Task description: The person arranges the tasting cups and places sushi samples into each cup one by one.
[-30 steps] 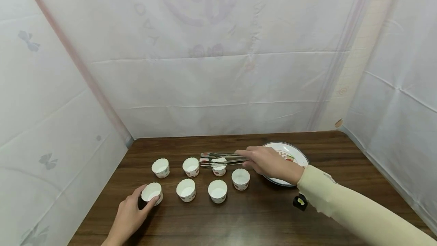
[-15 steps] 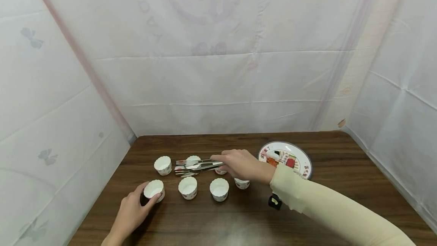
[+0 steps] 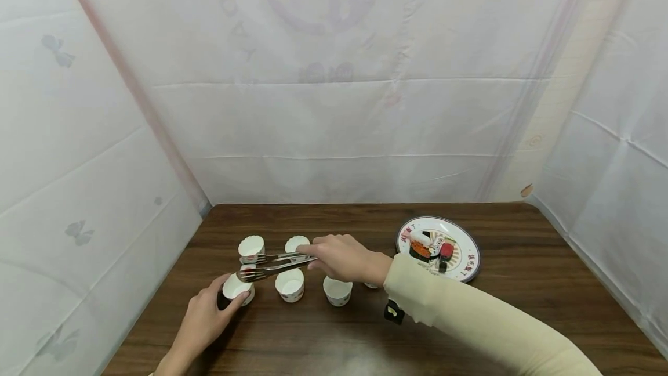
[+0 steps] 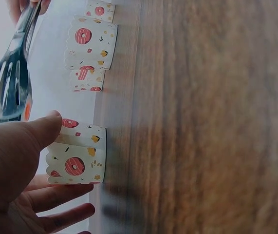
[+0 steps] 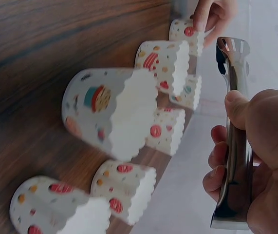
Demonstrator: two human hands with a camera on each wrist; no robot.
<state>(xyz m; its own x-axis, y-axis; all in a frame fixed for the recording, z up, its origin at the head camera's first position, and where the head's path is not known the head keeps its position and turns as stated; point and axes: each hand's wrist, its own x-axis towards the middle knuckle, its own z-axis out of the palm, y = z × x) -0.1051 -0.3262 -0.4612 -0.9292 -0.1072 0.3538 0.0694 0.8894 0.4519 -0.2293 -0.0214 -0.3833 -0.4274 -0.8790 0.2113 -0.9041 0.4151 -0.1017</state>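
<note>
My right hand [image 3: 344, 258] grips metal serving tongs [image 5: 233, 170] with slotted tips, thumb on one side and fingers on the other. A small piece with an orange-red side [image 4: 27, 108] shows at the tips; its kind is mostly hidden. The tips hang over the front-left paper baking cup [image 3: 235, 287]. Around that cup curls my left hand [image 3: 200, 313], its thumb at the near side of the rim and fingers on the far side. The cup stands upright on the table, white with printed donuts and flowers.
Several more white paper cups, among them a back-left cup [image 3: 251, 246] and a front-middle cup [image 3: 290, 286], stand in two rows on the dark wooden table [image 3: 501, 306]. At the right sits a round plate [image 3: 471, 271] with sushi-like pieces [image 3: 420, 249]. White cloth hangs behind.
My right hand has carried the tongs leftward, from above the back-row middle cups to above the cup in my left hand, uncovering the plate. The left hand has stayed around its cup.
</note>
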